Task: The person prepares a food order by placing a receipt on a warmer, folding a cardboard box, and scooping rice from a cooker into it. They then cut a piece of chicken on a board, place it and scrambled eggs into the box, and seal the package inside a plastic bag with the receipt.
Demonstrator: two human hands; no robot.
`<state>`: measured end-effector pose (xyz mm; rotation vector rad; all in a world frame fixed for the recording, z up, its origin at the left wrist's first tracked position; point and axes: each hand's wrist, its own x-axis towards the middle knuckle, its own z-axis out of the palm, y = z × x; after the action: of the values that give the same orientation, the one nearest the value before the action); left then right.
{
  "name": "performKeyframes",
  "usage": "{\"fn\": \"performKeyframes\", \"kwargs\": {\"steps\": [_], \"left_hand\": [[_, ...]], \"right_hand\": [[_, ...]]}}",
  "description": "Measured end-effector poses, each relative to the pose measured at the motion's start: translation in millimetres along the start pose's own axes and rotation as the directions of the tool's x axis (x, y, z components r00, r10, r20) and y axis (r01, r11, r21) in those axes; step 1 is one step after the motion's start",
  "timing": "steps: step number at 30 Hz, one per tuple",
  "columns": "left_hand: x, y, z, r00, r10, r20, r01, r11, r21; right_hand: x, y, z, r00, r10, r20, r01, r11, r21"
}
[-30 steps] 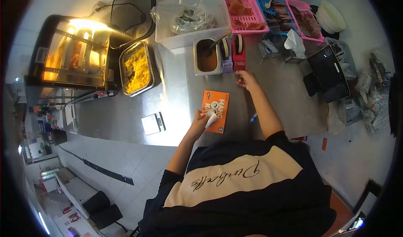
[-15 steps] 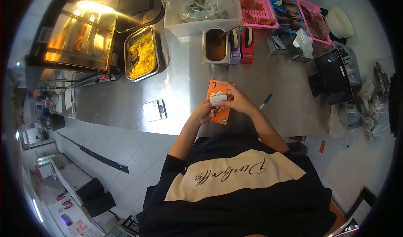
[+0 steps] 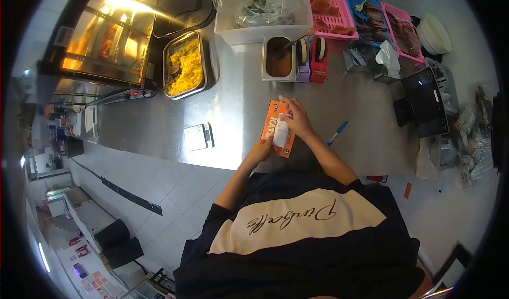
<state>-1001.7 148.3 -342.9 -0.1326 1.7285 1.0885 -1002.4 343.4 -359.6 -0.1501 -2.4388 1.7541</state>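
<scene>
An orange box point(image 3: 270, 117) with white lettering lies on the steel counter in front of me. Over its face is a white paper slip point(image 3: 281, 132), unrolled lengthwise. My right hand point(image 3: 298, 120) has its fingers closed at the slip's upper end, by the box's top right edge. At the lower left, my left hand point(image 3: 259, 150) is closed at the slip's edge, against the side of the box; some of its fingers are hidden. A blue pen point(image 3: 338, 132) rests to the right of the box. To the left sits a small scale-like device point(image 3: 198, 137) with a white top.
Behind the box stand a metal container of brown sauce point(image 3: 279, 76) and purple and red tape dispensers point(image 3: 318, 60). A tray of yellow food point(image 3: 185, 66) is beside a lit warmer point(image 3: 106, 44). A black screen point(image 3: 424, 103) and a tissue box point(image 3: 388, 60) are at right.
The white slip, small and folded between my fingers before, now stretches out along the box. My left hand has shifted down its side, and my right hand has risen toward the top.
</scene>
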Motion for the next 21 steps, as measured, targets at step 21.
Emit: {"fn": "performKeyframes", "kwargs": {"steps": [21], "left_hand": [[7.0,16.3,37.9,0.512,0.850,-0.126,-0.253,0.289,0.923]], "right_hand": [[-3.0,37.2,3.5,0.946,-0.179,-0.272,0.092,0.948,-0.305]]}}
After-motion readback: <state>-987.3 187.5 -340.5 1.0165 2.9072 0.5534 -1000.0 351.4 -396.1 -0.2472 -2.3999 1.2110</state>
